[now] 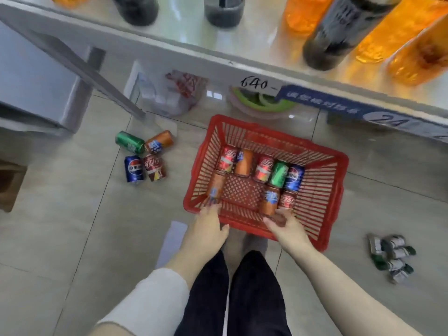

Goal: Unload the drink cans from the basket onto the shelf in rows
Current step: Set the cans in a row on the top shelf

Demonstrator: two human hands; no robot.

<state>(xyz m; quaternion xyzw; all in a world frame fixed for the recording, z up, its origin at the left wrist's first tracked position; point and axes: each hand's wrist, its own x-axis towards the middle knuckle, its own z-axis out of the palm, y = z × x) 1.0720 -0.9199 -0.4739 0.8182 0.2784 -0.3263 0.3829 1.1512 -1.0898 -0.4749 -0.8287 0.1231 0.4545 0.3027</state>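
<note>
Cans [263,168] lie on their sides in the red basket [320,180], five across its far half and three by its near wall; stiff, smooth and apt to roll, probably weighty if full, each is best wrapped round its middle. Left hand [208,224] reaches over the basket's near rim, fingers loosely straight, tips at the orange can [215,186] in the near-left corner, gripping nothing; right hand [282,223] sits at the same rim with fingers bent, though blur hides whether they hold anything.
</note>
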